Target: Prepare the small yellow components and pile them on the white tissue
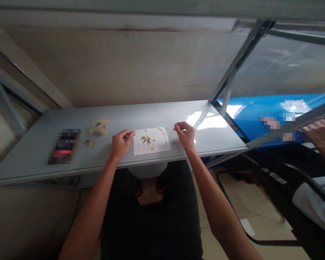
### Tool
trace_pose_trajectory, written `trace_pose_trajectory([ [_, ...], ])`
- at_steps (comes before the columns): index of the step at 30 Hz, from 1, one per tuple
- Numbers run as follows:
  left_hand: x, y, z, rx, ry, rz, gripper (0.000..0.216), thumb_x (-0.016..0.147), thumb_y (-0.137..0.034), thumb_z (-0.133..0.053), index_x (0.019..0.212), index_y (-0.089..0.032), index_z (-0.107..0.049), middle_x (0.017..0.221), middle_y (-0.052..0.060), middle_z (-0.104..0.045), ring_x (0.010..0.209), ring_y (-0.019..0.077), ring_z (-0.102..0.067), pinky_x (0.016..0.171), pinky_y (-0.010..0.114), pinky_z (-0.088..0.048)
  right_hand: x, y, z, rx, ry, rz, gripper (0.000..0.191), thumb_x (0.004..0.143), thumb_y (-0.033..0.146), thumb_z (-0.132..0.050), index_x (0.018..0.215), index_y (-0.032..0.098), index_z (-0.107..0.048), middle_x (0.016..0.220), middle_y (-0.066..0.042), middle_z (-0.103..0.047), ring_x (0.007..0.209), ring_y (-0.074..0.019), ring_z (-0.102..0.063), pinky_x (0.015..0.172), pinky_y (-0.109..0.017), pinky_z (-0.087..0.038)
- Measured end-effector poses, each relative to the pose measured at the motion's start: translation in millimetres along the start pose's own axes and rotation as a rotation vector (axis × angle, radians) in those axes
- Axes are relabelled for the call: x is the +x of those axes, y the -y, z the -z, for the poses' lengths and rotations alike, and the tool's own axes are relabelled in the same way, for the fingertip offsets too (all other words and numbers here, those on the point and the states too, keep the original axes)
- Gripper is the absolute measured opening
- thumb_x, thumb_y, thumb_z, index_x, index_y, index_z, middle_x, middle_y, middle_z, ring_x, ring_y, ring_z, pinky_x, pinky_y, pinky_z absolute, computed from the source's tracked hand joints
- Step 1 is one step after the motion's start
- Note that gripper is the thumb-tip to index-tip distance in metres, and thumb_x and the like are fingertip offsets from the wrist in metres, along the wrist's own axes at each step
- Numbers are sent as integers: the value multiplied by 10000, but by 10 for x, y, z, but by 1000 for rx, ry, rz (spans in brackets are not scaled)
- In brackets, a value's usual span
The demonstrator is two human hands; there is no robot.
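A white sheet (pixel 159 142), paper or thin cloth, lies on the grey table in front of me. On it are several small yellow and dark pieces (pixel 145 139), too small to name. My left hand (pixel 121 143) is closed in a pinch at the sheet's upper left corner; whether it grips the corner or something tiny is unclear. To the right of the sheet, my right hand (pixel 185 135) hovers close above the table with thumb and fingers pinched together. Anything between those fingertips is too small to make out.
A clear bag (pixel 98 127) of similar yellow pieces lies left, with a small loose cluster (pixel 90 143) nearby. A blurred-out dark object (pixel 64 146) sits farther left. Metal posts (pixel 230 79) separate a blue table (pixel 249 115), where another person's hand (pixel 321 131) shows.
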State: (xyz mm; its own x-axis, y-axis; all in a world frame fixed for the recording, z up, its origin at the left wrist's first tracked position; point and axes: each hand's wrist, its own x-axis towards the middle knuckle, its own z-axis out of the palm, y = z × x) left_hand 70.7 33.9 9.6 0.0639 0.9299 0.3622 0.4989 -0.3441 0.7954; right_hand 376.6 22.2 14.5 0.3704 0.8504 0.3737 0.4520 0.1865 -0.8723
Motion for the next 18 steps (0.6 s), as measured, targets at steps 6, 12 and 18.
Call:
trace_pose_trajectory([
  [6, -98, 120, 276, 443, -115, -7, 260, 922, -263, -548, 1002, -186, -783, 1016, 133, -775, 1010, 325, -674, 955, 452, -493, 172, -241, 490, -583, -100, -143, 203, 820, 407, -664, 828, 210, -711, 918, -109, -747, 842, -276, -643, 824, -430, -510],
  [12, -189, 297, 653, 607, -382, 74, 349, 841, -176, -594, 1165, -197, -724, 1363, 172, -637, 1329, 407, -495, 1104, 595, -362, 40, -169, 380, -767, -141, 14, 335, 910, 364, -604, 1173, 175, -690, 1214, -204, -646, 1074, -345, -601, 864, -484, -511],
  [18, -212, 410, 675, 634, -361, 198, 450, 839, -134, -522, 1244, -183, -712, 1316, 201, -684, 1215, 417, -585, 1003, 614, -427, -59, -192, 215, -715, 121, 310, 313, 979, 310, -512, 1142, 198, -755, 1249, -160, -698, 1154, -328, -583, 987, -499, -471],
])
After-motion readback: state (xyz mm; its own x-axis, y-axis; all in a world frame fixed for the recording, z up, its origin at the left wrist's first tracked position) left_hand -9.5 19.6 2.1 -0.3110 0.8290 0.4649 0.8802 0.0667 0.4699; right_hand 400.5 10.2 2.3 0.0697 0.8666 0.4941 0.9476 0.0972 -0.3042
